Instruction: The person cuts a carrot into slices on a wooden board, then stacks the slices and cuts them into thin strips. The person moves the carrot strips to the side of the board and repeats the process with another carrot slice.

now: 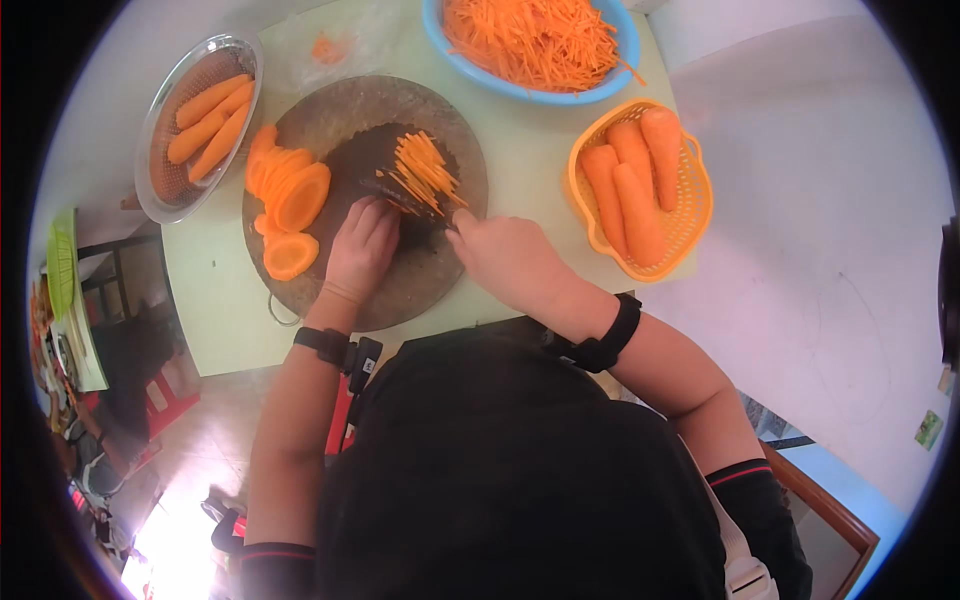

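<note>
Orange slices (302,197) of carrot overlap in a stack on the left part of the round board (430,275), which lies on the pale green tabletop (215,310). Thin strips (425,168) lie in a loose pile toward the board's far right. Near its middle, the right hand (505,255) has its fingers closed around the handle end of a dark knife (400,192), close beside the strips. The left hand (366,243) rests over the board with fingers bent, next to the blade; whether they grip anything cannot be told.

Left of the board, an oval basket (150,175) holds four carrots (220,140). Beyond the board and to its right, a blue bowl (632,50) is heaped with shreds (535,40). Right of the board, a yellow basket (693,205) holds four larger carrots (640,215). A clear bag (290,55) lies just beyond the board.
</note>
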